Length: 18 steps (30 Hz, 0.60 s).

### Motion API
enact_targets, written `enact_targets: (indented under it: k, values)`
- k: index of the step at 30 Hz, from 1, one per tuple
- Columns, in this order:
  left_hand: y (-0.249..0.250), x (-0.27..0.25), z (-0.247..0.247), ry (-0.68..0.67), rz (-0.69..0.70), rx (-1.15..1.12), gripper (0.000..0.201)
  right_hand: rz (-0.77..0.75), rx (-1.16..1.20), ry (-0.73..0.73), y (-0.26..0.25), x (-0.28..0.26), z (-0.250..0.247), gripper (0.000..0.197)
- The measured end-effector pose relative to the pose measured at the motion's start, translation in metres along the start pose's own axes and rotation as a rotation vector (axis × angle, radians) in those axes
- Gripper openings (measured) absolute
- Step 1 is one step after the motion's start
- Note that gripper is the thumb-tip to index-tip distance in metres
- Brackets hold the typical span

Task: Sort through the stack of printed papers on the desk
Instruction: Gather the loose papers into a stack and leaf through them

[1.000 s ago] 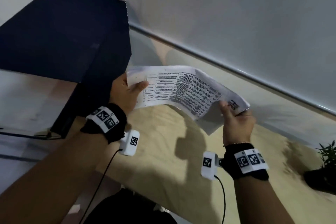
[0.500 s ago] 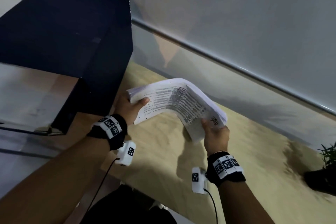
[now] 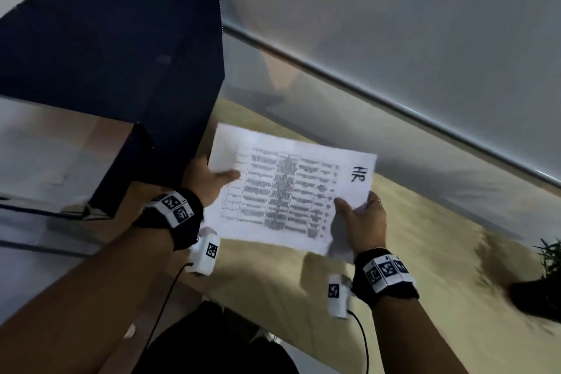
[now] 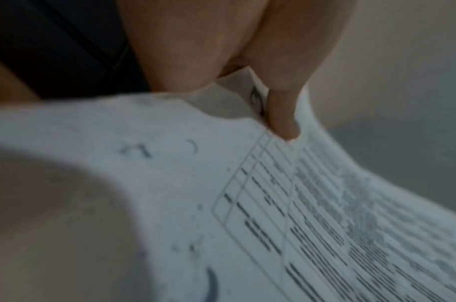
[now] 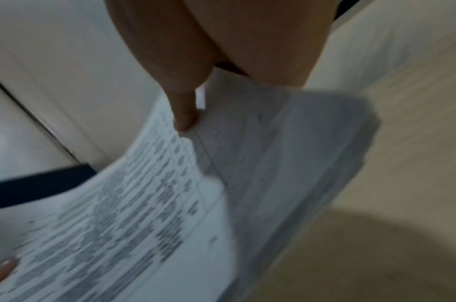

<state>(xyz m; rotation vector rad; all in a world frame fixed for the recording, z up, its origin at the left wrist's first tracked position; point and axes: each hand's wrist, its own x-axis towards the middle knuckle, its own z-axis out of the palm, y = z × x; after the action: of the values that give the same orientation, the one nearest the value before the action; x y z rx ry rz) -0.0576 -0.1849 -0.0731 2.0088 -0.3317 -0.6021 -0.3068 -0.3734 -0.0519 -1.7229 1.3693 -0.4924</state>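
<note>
Both forearms are extended forward, wrists strapped with black bands. The left hand (image 3: 209, 181) and right hand (image 3: 362, 222) are each closed in a thumb-on-top pinch on the white printed paper stack (image 3: 291, 188).

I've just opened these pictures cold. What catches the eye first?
A stack of printed papers with a blurred table, held above the tan desk mid-frame: left hand grips its left edge, right hand its lower right corner. A big dark box fills the upper left; a small plant sits far right.
</note>
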Motion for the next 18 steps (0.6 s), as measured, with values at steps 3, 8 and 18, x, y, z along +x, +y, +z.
enact_targets:
  k: [3,8,18]
  values:
    - [-0.033,-0.001,0.007,-0.096,-0.199,0.231,0.077,0.169,-0.258,-0.236,0.027,0.000,0.018,0.055]
    - [-0.046,-0.009,0.025,-0.027,-0.286,0.250,0.063,0.220,-0.392,-0.235,0.041,-0.002,0.034,0.036]
    - [-0.061,-0.001,0.016,-0.067,-0.325,0.170,0.052,0.256,-0.340,-0.201,0.053,0.004,0.030,0.047]
